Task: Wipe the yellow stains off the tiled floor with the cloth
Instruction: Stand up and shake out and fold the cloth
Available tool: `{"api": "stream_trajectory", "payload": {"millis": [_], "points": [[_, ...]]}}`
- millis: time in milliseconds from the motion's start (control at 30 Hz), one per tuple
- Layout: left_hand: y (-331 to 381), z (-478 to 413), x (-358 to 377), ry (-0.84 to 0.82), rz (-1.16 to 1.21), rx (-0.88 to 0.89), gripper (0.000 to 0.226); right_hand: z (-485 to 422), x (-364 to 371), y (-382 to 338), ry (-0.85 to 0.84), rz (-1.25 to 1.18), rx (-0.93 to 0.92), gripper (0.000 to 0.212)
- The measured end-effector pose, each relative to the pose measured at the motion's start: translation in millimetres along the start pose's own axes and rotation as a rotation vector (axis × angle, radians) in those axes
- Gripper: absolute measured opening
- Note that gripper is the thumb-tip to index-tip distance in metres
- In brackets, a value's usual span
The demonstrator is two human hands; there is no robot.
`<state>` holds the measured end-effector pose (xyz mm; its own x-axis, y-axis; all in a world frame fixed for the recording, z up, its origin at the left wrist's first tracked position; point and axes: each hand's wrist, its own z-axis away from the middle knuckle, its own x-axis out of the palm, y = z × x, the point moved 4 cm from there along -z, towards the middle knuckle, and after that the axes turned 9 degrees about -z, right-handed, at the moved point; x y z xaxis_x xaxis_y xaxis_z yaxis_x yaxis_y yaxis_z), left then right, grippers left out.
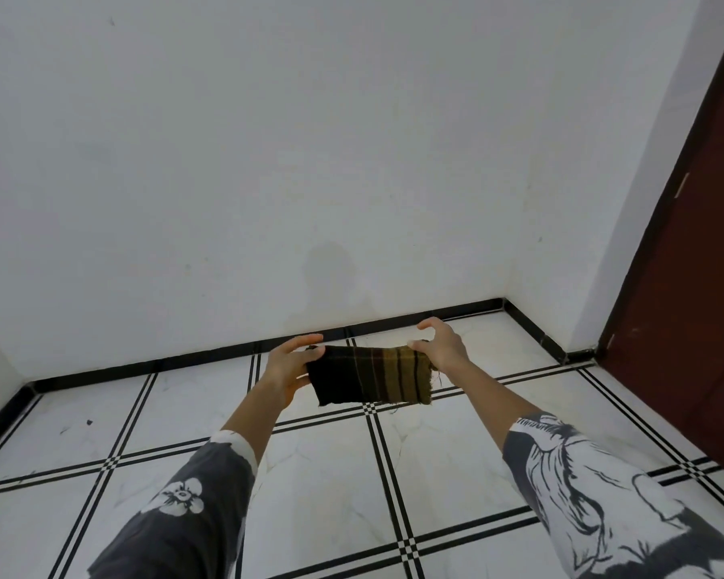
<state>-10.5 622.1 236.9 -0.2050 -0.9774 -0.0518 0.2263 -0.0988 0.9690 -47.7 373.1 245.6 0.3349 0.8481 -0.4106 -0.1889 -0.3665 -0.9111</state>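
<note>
Item: cloth [370, 376]. Small rectangular woven piece, dark brown to black on its left half and olive-yellow with dark stripes on its right. Frayed threads hang at the lower and right edges. It is held in the air, spread flat between both hands, above the tiled floor [318, 474] and not touching it.

Left hand [287, 369]: grips the cloth's left edge. Its fingers [306, 340] lie along the top corner and the palm sits behind the fabric.

Right hand [439, 348]: pinches the cloth's upper right corner. The remaining fingers [431, 323] are curled and raised clear of the fabric.

Floor: white marbled tiles divided by double black lines, with small checkered squares where the lines cross. A faint yellowish tinge shows on the tile just behind the cloth's top edge, possibly a stain, though it is too pale to be sure. Dark specks [88, 422] lie on a tile at the left, well apart from the hands.

Surroundings: a plain white wall [268, 160] faces the person, and a soft shadow falls on it above the hands. Black skirting [185, 361] runs along its base and around the corner. A dark reddish-brown door [686, 286] stands at the right.

Clothing: left sleeve [185, 507] is grey with a white flower print. Right sleeve [602, 495] is grey with a large white and black print. Both forearms are bare from the cuff.
</note>
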Motion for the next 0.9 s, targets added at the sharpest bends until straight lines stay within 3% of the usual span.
{"api": "stream_trajectory", "payload": {"millis": [100,167,233,367,533,633,667,700,833,900], "points": [[5.3,-0.7,-5.4,-0.025,-0.019,0.022,0.027,2.6,2.1,-8.3,-0.174,-0.322,0.012,0.026],[8.7,-1.2,-10.1,-0.05,-0.05,0.041,0.033,8.6,5.6,-13.2,-0.339,-0.292,-0.001,0.03],[12.7,-1.4,-12.8,-0.074,-0.077,0.058,0.039,12.2,8.7,-16.6,-0.397,-0.175,-0.047,0.033],[21.7,-2.5,-17.4,-0.043,-0.309,0.127,0.043,9.3,13.9,-17.3,-0.365,0.009,-0.143,0.03],[30.8,-5.1,-26.3,-0.037,-0.638,0.177,0.024,1.8,6.4,-18.8,-0.19,0.077,-0.184,0.014],[31.9,-7.4,-30.9,-0.056,-1.035,0.213,0.011,3.4,5.1,-18.5,-0.235,-0.162,-0.118,0.032],[30.9,-6.7,-31.5,-0.07,-1.061,0.221,0.011,5.8,5.6,-19.1,-0.277,-0.282,-0.077,0.035],[29.5,-6.5,-31.6,-0.09,-0.997,0.226,0.013,6.5,6.9,-18.6,-0.312,-0.38,-0.04,0.031],[24.5,1.4,-29.2,-0.162,-0.361,0.17,0.013,11.7,11.8,-18.9,-0.289,-0.629,0.087,0.014],[19.6,-2.6,-29.0,-0.144,-0.442,0.117,0.013,11.4,14.9,-20.8,-0.292,-0.598,0.038,0.018]]}}
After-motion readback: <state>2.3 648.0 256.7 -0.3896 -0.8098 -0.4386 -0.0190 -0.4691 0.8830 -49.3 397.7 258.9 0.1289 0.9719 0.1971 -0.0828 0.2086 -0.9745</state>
